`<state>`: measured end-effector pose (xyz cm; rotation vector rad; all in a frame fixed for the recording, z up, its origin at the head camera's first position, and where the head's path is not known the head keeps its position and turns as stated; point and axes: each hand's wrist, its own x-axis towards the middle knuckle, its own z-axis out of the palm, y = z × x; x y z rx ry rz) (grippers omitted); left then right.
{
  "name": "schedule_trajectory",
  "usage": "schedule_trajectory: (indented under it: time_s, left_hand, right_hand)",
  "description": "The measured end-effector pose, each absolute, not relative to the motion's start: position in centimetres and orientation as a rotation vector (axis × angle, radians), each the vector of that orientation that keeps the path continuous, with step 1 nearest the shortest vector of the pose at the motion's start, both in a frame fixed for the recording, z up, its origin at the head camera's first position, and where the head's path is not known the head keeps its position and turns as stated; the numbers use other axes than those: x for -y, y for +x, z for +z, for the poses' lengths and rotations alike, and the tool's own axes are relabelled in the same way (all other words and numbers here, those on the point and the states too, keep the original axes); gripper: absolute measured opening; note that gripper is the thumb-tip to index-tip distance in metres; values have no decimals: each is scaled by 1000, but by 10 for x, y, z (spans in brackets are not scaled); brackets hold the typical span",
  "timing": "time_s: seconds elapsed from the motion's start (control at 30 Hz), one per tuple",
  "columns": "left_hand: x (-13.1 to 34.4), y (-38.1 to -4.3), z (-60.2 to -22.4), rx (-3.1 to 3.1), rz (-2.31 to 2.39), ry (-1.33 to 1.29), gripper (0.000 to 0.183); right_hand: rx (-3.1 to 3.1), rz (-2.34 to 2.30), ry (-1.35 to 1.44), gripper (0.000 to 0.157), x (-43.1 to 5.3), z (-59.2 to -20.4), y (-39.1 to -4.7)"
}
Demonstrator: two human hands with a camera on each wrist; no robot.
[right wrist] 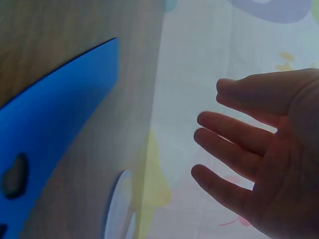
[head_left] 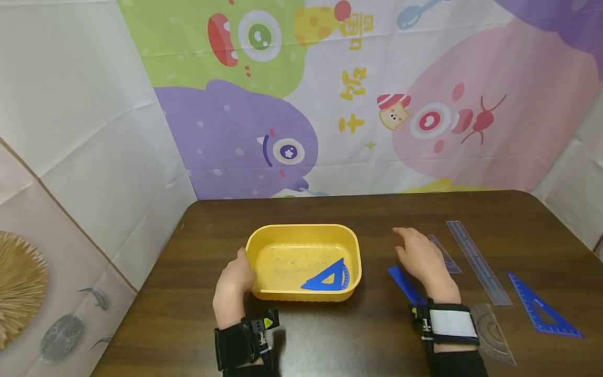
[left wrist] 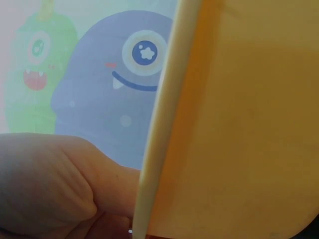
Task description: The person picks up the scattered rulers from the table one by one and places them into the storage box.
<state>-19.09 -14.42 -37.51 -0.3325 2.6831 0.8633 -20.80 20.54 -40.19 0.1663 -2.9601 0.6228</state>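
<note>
On the table (head_left: 339, 340) we see the left hand (head_left: 234, 280) gripping the left rim of a yellow tray (head_left: 301, 296), where a blue set square (head_left: 314, 283) lies near the front right corner. We find the right hand (head_left: 421, 256) holding nothing, its fingers spread apart, above and just beside a blue strip (head_left: 404, 284); a clear ruler (head_left: 478, 262) lies farther right, near a second blue triangle (head_left: 560, 325).

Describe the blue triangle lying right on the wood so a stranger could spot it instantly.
On the brown table, find the long transparent ruler at the right. Just right of it lies the blue triangle. Its neighbours, that ruler and the protractor, are transparent; this one is blue, with a triangular cutout.
</note>
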Motion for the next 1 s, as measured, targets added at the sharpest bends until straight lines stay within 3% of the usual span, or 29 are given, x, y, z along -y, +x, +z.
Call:
schedule_trajectory:
  time_s: [1.0]
  left_hand:
    - [144,-192,-376,-2696,841,-335,59]
  right_hand:
    - [3144,697,-41,61,-234,-425,-210]
